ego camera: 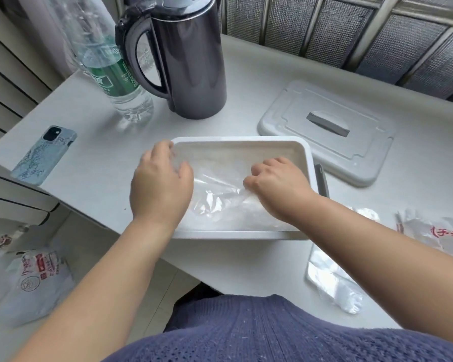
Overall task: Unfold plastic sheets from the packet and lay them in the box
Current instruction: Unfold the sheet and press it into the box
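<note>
The person wears a knitted top (272,333) in a muted blue-violet yarn, which fills the bottom of the view across the torso. The knit is open: rows of small eyelet holes run through the fabric. They look lacier toward the lower left, and the texture is tighter and ribbed nearer the middle. Pale specks of lint dot the yarn. The left forearm (110,270) and the right forearm (377,244) are bare along all of their visible length. The left hand (162,184) and the right hand (277,184) are bare too. Just above the top's upper edge is a dark patch (191,296), perhaps dark clothing, too shadowed to tell.
</note>
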